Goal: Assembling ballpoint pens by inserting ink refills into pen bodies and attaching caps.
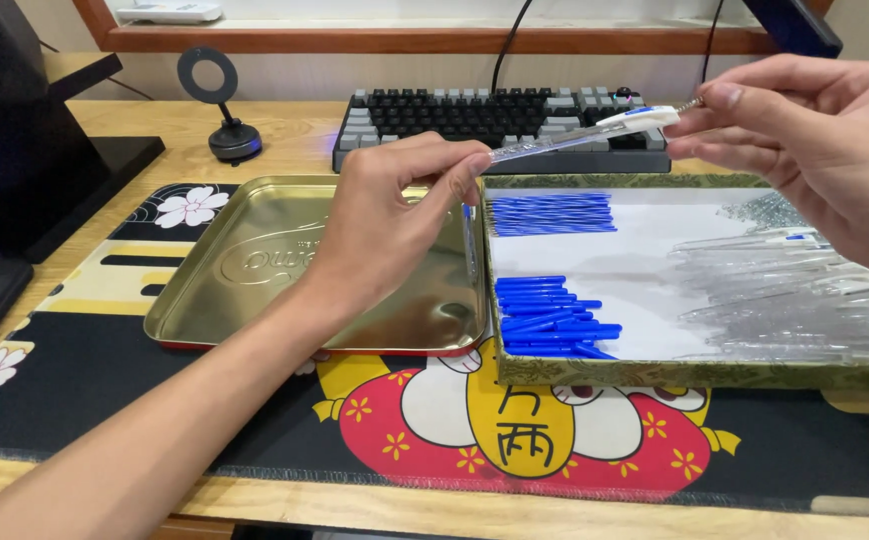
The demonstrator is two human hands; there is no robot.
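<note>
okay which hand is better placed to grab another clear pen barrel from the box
Right, probably. The right hand hovers directly above the clear barrels in the box, pinching only the pen tip. The left hand sits over the gold tin tray, farther away.

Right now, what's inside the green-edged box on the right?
The box holds thin blue refills, blue caps, clear pen barrels and small springs on white lining. The right hand covers its far corner.
</note>
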